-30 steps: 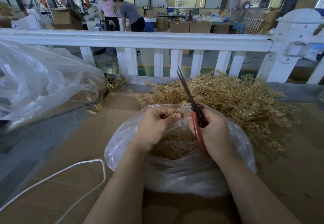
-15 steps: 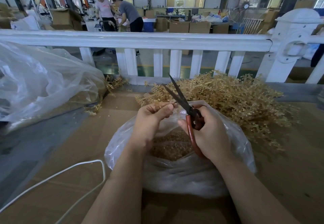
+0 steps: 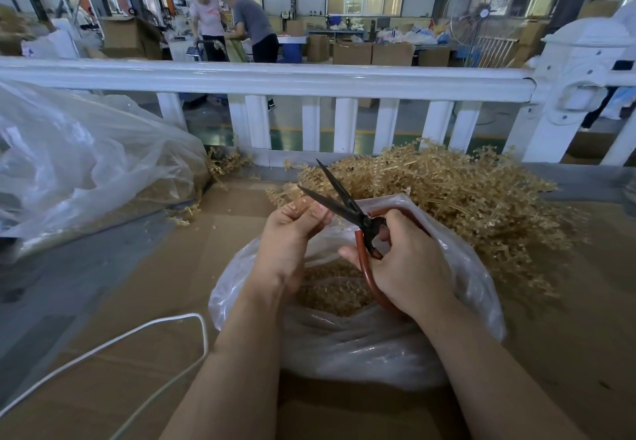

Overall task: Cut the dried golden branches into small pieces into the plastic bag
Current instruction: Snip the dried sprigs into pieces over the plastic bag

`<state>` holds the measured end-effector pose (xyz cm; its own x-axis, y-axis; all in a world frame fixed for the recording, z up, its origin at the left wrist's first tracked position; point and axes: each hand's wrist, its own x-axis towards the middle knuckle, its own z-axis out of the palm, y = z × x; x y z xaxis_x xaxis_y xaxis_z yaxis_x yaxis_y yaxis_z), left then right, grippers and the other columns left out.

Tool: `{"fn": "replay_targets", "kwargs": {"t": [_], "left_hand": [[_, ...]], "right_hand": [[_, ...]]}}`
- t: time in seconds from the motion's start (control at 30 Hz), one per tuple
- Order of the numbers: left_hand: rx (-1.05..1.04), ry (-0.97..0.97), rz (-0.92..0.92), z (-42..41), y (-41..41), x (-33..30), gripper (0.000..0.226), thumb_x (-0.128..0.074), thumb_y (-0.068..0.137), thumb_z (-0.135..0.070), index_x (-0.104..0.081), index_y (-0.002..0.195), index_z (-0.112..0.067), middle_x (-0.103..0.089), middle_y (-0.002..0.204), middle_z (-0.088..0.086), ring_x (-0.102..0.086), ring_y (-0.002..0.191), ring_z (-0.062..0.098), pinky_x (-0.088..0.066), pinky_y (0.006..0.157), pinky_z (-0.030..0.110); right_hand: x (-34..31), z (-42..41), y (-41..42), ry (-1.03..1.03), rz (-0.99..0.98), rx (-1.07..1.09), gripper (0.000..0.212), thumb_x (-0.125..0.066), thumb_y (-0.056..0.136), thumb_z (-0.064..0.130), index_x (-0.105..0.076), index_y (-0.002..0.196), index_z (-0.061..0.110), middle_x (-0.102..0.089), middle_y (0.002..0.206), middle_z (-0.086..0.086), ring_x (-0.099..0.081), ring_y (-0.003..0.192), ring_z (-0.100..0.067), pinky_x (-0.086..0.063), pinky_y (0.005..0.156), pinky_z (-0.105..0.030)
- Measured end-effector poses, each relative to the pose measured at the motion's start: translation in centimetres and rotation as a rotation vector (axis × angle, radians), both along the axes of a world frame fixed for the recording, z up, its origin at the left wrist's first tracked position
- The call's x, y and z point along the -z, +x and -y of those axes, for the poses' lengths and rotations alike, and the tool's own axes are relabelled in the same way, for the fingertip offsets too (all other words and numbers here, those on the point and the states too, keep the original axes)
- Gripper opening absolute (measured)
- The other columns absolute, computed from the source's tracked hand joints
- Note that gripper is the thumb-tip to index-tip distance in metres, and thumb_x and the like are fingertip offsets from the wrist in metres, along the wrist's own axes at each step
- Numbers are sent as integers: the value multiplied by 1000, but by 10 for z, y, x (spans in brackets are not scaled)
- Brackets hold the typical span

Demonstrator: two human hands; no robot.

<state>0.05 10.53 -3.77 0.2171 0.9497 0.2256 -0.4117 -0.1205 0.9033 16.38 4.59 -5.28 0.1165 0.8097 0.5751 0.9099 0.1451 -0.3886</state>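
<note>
At the far left, a large clear plastic sheet [image 3: 79, 164] is heaped on the table [image 3: 144, 302], with a few golden scraps [image 3: 186, 212] scattered along its near edge. A white cord [image 3: 144, 331] is looped across the brown cardboard covering the table in the lower left.

Toward the middle, the left hand [image 3: 292, 233] is held over the mouth of the plastic bag [image 3: 361, 346]. Its fingers [image 3: 311, 211] are curled and pressed against the thumb, and a short piece of golden branch [image 3: 298, 203] is pinched at their tips, right at the lower blade of the scissors [image 3: 347, 204]. How much of the piece is hidden inside the hand cannot be told.

The scissors are seen with their dark blades parted in a narrow V, pointing up and to the left. Their red handles are gripped by the right hand [image 3: 406, 264], whose fingers are curled round the loops just above the bag.

The bag is set on the table directly under both hands, its mouth open, and a layer of small cut golden pieces [image 3: 330, 291] is seen inside it.

To the right and behind the bag, the pile of dried golden branches [image 3: 464, 198] is spread on the table, touching the bag's far side. Behind everything, a white railing [image 3: 309, 78] is run across the view.
</note>
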Motion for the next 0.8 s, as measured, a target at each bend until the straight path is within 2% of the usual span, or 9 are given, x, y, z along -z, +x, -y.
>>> {"fn": "replay_targets", "kwargs": {"t": [0.23,0.3,0.4,0.47,0.6,0.8], "left_hand": [[0,-48,38,0,1,0,38,-61,90,-2,-76,60,-22,-67,63,-5,-62,64,6,-51,72,19],[-2,-53,56,1,2,-1,32,-64,86,-4,-76,61,-21,-67,64,-5,-62,65,6,-51,73,19],[10,-57,74,3,3,-4,16,-68,76,-13,-77,65,-19,-68,65,-4,-61,65,6,-51,72,17],[13,-50,59,3,2,-4,14,-69,76,-16,-77,65,-19,-67,65,-5,-60,65,6,-51,73,17],[11,-27,25,3,1,-3,16,-69,78,-18,-76,64,-20,-65,64,-6,-59,65,6,-50,75,18],[5,-41,17,1,1,-3,11,-71,78,-20,-79,70,-21,-68,68,-5,-61,68,5,-50,76,19]], "right_hand": [[0,1,-1,-27,-16,28,61,-56,67,82,-49,81,23,-62,84,12,-53,72,-6,-29,56,-11],[1,1,-1,-8,-14,44,62,-52,66,84,-48,78,24,-62,81,14,-51,69,-4,-31,55,-11],[1,1,-1,21,-4,68,59,-56,68,82,-49,75,24,-62,75,14,-53,64,-6,-36,54,-19],[1,1,-2,46,-3,76,57,-58,69,80,-49,72,23,-58,69,15,-52,60,-6,-36,52,-20],[-1,4,-3,69,-29,72,57,-56,68,82,-46,69,25,-39,61,24,-35,53,9,-25,49,-12],[0,4,0,116,-18,62,56,-63,69,77,-45,67,24,-47,64,19,-42,55,-5,-32,52,-20]]}}
